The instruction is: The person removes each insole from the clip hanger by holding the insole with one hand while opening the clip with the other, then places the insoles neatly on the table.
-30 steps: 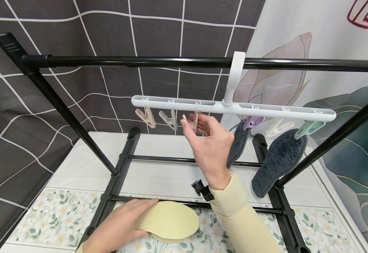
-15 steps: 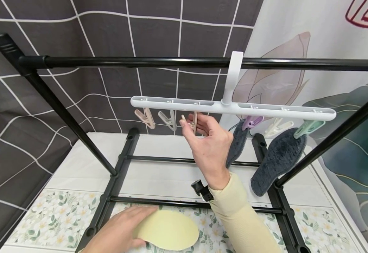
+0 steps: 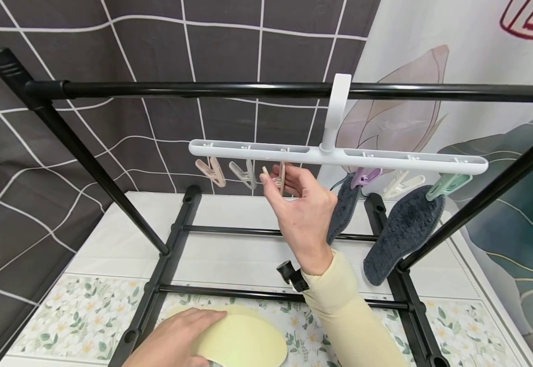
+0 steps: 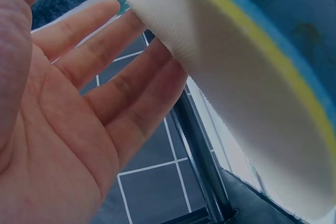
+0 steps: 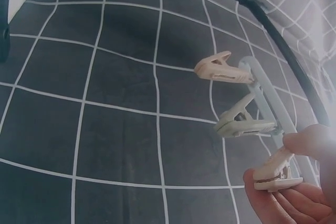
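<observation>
My left hand (image 3: 179, 336) grips a pair of pale yellow insoles (image 3: 243, 339) low in the head view, the second insole showing behind the front one. The left wrist view shows the fingers (image 4: 126, 87) against the edge of an insole (image 4: 252, 93) with a whitish face and a yellow and blue rim. My right hand (image 3: 305, 214) pinches a beige clothespin (image 5: 275, 174) between thumb and fingers; nothing is in its jaws. This clothespin hangs under a white clip hanger (image 3: 257, 150), beside a grey-white clothespin (image 3: 243, 174) and a pink clothespin (image 3: 211, 172).
The hanger hooks over a black rack bar (image 3: 193, 90). On its right side, a purple clip (image 3: 366, 176) and a green clip (image 3: 449, 184) hold dark grey fuzzy insoles (image 3: 397, 239), with a cream clip (image 3: 403, 184) between. The rack's base (image 3: 156, 300) stands on a floral-and-white surface.
My left hand has moved lower with the yellow insoles, and the rear insole now shows above the front one. My right hand keeps its pinch on the beige clothespin.
</observation>
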Action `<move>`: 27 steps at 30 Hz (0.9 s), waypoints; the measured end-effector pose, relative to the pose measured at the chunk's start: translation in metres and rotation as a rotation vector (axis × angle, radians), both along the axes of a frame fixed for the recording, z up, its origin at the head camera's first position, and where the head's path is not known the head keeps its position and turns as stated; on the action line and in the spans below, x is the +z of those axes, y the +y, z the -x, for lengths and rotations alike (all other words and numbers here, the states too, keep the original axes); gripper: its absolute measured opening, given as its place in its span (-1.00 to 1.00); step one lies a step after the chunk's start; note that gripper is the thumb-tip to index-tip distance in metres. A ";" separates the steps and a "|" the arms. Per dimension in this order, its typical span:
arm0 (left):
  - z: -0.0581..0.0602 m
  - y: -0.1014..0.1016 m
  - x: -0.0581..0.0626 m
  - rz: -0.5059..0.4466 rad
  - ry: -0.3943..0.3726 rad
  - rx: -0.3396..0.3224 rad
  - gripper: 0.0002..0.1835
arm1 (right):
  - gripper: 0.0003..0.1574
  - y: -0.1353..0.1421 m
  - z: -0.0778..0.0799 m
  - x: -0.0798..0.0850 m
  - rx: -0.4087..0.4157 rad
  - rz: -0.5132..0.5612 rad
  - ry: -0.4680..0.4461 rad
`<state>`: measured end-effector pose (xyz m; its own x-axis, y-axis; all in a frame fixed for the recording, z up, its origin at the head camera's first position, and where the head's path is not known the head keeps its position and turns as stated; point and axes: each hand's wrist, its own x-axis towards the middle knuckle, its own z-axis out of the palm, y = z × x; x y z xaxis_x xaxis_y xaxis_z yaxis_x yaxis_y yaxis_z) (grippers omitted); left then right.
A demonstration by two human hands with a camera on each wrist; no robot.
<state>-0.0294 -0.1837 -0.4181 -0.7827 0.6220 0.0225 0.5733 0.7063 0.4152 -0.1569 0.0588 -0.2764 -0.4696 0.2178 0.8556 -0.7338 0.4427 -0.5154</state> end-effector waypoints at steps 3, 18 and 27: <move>0.000 -0.001 -0.002 -0.012 -0.002 -0.015 -0.21 | -0.72 0.000 0.000 0.000 -0.002 0.000 0.003; 0.001 -0.001 -0.007 0.021 -0.082 -0.001 -0.14 | -0.73 0.000 0.000 -0.002 0.009 0.003 0.005; 0.001 -0.003 -0.013 0.019 0.088 -0.082 -0.26 | -0.72 0.001 0.000 -0.002 0.016 0.012 0.015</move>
